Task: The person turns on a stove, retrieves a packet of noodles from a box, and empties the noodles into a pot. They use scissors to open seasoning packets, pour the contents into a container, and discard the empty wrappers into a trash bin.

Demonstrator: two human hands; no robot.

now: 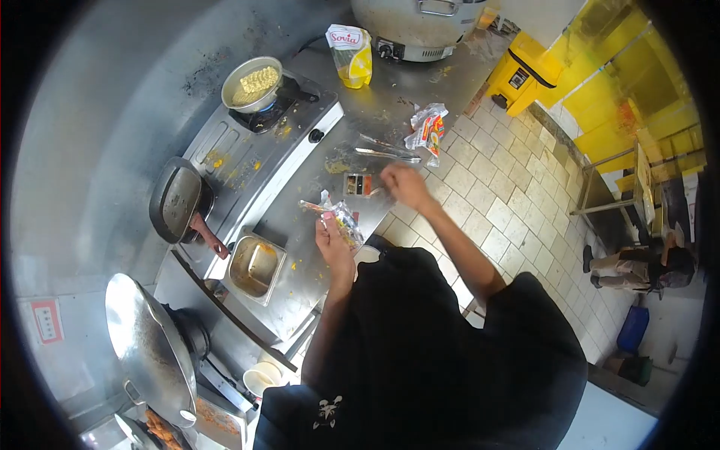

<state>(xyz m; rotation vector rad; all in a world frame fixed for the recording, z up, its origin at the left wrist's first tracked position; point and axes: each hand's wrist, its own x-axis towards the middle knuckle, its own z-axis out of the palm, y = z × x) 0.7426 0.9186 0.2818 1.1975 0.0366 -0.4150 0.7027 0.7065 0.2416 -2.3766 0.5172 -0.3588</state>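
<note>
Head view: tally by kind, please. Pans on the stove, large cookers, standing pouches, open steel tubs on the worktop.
Pans: 2 (round pan, dark pan)
Large cooker: 1
Standing pouch: 1
Open steel tub: 1
Total: 5

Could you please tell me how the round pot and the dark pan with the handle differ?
The round pot is pale, while the dark pan is squarish. Noodles lie in the pot; none show in the pan. Blue flame shows beneath the pot, but none is visible beneath the pan. Both are uncovered.
</note>
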